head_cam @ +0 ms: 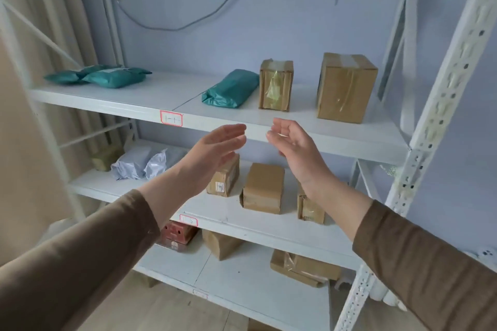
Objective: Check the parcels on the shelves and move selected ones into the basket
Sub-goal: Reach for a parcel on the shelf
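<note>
left hand (215, 146): raised in front of the shelves, palm facing right, fingers straight, holds nothing
right hand (293, 142): raised opposite it, palm facing left, fingers loosely curled, holds nothing
gap: hands near each other, not touching, level with the front edge of the top shelf (336, 137)
sleeves: brown, both forearms bare from mid-arm
top shelf, left: two teal mailer bags (107, 76), overlapping
top shelf, centre: single teal bag (231, 88), just beside the narrow taped box (275, 86), upright
top shelf, right: large box (347, 87), apart from the narrow one
middle shelf (255, 226), left: white crumpled bags (139, 164), small olive parcel far left, blurred
middle shelf, centre/right: three cardboard boxes; labelled box (224, 179) partly behind left hand, plain box (265, 188) in the middle, third partly behind right wrist
bottom shelf (242, 279): red box (176, 235), brown box (219, 246), flat taped box (304, 266) at right
shelf tags: red-outlined labels on the front edges, text unreadable
basket: not in view
rear: blue wall, grey cable (188, 19) hanging
</note>
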Demonstrator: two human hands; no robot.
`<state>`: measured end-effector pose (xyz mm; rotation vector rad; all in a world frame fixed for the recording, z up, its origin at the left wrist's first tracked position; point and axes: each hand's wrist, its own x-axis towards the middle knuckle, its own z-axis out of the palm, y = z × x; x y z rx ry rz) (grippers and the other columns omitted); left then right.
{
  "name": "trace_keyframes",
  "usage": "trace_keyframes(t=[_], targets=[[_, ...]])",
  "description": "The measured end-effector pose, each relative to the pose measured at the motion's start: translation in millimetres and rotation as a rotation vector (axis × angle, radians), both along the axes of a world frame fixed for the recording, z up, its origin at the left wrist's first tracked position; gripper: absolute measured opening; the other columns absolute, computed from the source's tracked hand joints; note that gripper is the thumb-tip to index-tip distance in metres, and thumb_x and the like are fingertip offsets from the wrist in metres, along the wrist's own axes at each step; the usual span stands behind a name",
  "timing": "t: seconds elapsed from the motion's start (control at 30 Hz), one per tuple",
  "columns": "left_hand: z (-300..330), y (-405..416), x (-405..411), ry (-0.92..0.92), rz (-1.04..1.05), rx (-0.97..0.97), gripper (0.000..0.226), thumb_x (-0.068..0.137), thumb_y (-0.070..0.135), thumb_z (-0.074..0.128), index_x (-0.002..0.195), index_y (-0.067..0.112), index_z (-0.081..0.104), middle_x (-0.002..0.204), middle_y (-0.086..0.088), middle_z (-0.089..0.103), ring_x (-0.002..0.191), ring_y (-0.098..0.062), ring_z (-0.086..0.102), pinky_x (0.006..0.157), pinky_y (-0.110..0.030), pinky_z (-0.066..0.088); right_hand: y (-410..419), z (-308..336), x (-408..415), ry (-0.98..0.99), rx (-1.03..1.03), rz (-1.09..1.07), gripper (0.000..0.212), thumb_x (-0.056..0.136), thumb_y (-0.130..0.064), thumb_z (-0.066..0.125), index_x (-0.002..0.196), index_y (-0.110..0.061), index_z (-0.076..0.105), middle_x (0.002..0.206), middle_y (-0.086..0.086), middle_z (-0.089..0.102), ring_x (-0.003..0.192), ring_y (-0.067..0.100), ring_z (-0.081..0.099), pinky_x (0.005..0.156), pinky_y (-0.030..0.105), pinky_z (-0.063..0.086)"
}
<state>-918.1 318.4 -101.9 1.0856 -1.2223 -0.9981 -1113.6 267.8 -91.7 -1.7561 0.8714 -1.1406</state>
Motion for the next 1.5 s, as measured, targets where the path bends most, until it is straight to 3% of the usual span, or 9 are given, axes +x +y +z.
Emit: trace_keyframes(t=[0.27, 0.57, 0.77, 0.9, 1.07, 1.2, 1.33, 1.47, 1.5], targets=[[42.4, -103.0, 98.8, -0.068, 0.037, -0.077, 0.038, 0.099, 0.022, 0.067, 0.137, 0.017, 0.064, 0.132, 0.007, 0.068, 0.130, -0.009, 0.057, 0.123, -0.040, 0.034, -91.2, 39.5, 102.4, 0.019, 0.005, 0.017, 0.064, 0.099, -0.050, 0.059, 0.155, -0.024, 0.042, 0.156, -0.008, 0.048, 0.142, 0.009, 0.045, 0.121, 0.038, 0.034], [69.9, -246.0, 182.6, -0.179, 0.066, -0.012, 0.038, 0.098, 0.029, 0.069, 0.134, 0.019, 0.063, 0.135, 0.001, 0.067, 0.132, -0.016, 0.057, 0.120, -0.039, 0.037, -235.3, 64.4, 189.9, 0.039, 0.123, -0.099, 0.073, 0.102, -0.060, 0.049, 0.162, -0.025, 0.028, 0.168, -0.007, 0.029, 0.154, 0.017, 0.028, 0.108, 0.032, 0.025], [74.8, -328.2, 230.6, -0.306, 0.044, 0.092, 0.083, 0.081, 0.053, 0.076, 0.152, 0.020, 0.049, 0.150, 0.001, 0.055, 0.139, -0.023, 0.048, 0.122, -0.043, 0.035, -307.2, 63.5, 225.8, 0.108, 0.257, -0.261, 0.077, 0.101, -0.062, 0.046, 0.163, -0.023, 0.024, 0.169, -0.004, 0.028, 0.154, 0.021, 0.029, 0.118, 0.039, 0.026], [79.6, -381.1, 252.3, -0.380, -0.011, 0.211, 0.097, 0.077, 0.072, 0.068, 0.156, 0.022, 0.043, 0.162, 0.000, 0.042, 0.150, -0.027, 0.036, 0.125, -0.052, 0.025, -332.9, 66.5, 243.8, 0.149, 0.299, -0.400, 0.076, 0.101, -0.059, 0.047, 0.162, -0.019, 0.024, 0.163, -0.001, 0.036, 0.147, 0.025, 0.038, 0.101, 0.036, 0.034], [78.9, -419.5, 254.7, -0.532, -0.059, 0.347, 0.079, 0.099, 0.066, 0.048, 0.157, 0.013, 0.038, 0.162, -0.006, 0.039, 0.150, -0.030, 0.035, 0.121, -0.044, 0.024, -353.9, 65.0, 265.3, 0.186, 0.372, -0.559, 0.083, 0.103, -0.055, 0.048, 0.163, -0.011, 0.012, 0.167, 0.007, 0.029, 0.150, 0.030, 0.034, 0.115, 0.040, 0.033], [72.0, -426.7, 258.3, -0.536, -0.142, 0.327, 0.068, 0.096, 0.067, 0.056, 0.141, 0.016, 0.056, 0.139, 0.002, 0.057, 0.133, -0.028, 0.052, 0.118, -0.043, 0.034, -361.4, 55.6, 278.0, 0.086, 0.387, -0.612, 0.073, 0.100, -0.050, 0.057, 0.157, -0.015, 0.029, 0.153, 0.007, 0.048, 0.135, 0.030, 0.052, 0.109, 0.040, 0.044], [69.9, -424.2, 265.4, -0.328, -0.219, 0.281, 0.039, 0.095, 0.045, 0.070, 0.117, 0.013, 0.069, 0.120, -0.004, 0.073, 0.106, -0.022, 0.069, 0.107, -0.039, 0.051, -354.2, 46.1, 287.2, -0.009, 0.300, -0.613, 0.061, 0.089, -0.034, 0.071, 0.143, -0.024, 0.045, 0.126, 0.004, 0.068, 0.106, 0.026, 0.070, 0.095, 0.046, 0.059], [70.8, -396.7, 269.4, -0.052, -0.263, 0.281, 0.021, 0.100, 0.029, 0.068, 0.111, 0.010, 0.067, 0.117, -0.008, 0.070, 0.098, -0.022, 0.068, 0.083, -0.034, 0.058, -313.9, 44.6, 295.2, -0.080, 0.196, -0.542, 0.069, 0.095, -0.008, 0.068, 0.153, -0.031, 0.036, 0.133, 0.000, 0.063, 0.111, 0.022, 0.067, 0.090, 0.039, 0.060], [70.5, -386.3, 270.9, 0.000, -0.276, 0.280, 0.022, 0.099, 0.029, 0.068, 0.111, 0.011, 0.067, 0.117, -0.009, 0.068, 0.098, -0.023, 0.067, 0.083, -0.036, 0.058, -300.7, 43.2, 294.0, -0.096, 0.162, -0.517, 0.070, 0.096, -0.006, 0.067, 0.153, -0.031, 0.036, 0.134, 0.000, 0.063, 0.111, 0.020, 0.067, 0.087, 0.036, 0.059]])
